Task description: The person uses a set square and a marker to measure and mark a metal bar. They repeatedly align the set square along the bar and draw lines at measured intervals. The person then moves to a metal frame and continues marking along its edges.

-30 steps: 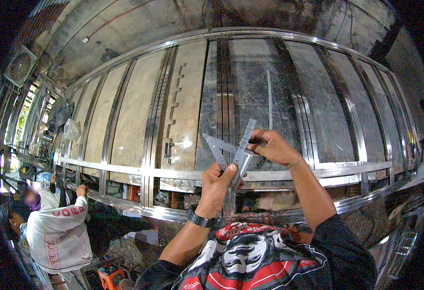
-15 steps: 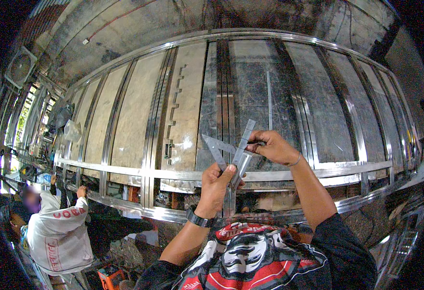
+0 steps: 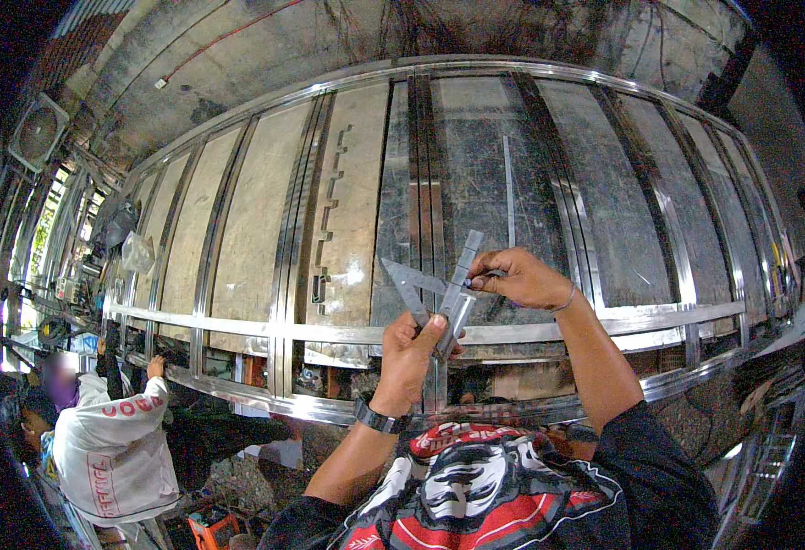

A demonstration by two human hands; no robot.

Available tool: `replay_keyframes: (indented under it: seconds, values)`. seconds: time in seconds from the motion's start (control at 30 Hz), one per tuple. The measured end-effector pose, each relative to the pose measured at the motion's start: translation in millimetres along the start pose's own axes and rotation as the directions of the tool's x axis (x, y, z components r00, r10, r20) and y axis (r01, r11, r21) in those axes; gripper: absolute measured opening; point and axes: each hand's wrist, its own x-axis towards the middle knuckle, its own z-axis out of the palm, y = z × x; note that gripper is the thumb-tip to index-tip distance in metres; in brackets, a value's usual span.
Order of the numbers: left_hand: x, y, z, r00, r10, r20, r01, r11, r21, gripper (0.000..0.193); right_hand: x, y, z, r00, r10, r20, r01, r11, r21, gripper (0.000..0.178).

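Note:
A grey metal triangle square (image 3: 413,293) and a short shiny metal bar (image 3: 457,310) are clasped together in my left hand (image 3: 404,365), its thumb pressing over them. The square's pointed corner sticks out to the left, while its blade slants up and right. At the upper end of that blade my right hand (image 3: 533,280) has its fingertips pinched on something small and dark. What kind of thing it is cannot be made out. Both hands are above the near rail of a large metal frame (image 3: 338,335), at about its middle.
Wooden and dark panels (image 3: 256,211) lie between the frame's crossbars. Several small bracket-shaped metal pieces (image 3: 318,289) lie in a row left of centre. A thin metal strip (image 3: 509,188) rests farther off. Another person in a white shirt (image 3: 114,449) touches the frame at the left.
My hands and the square are almost where they were. My right fingertips have shifted very slightly at the blade. The person at the left has moved a little.

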Motion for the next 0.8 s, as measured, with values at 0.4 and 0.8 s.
replay_keyframes:
  seconds: [0.4, 0.8]
  values:
    - [-0.1, 2.9, 1.6, 1.000, 0.023, -0.004, -0.023, 0.999, -0.029, 0.017, -9.4, -2.2, -13.5, 0.998, -0.032, 0.046, 0.034, 0.998, -0.055, 0.024]
    - [4.4, 3.6, -12.5, 1.000, -0.011, -0.024, 0.010, 0.999, -0.043, 0.016, -24.9, 5.6, 75.8, 0.864, 0.278, -0.421, 0.052, 0.780, 0.623, 0.026]
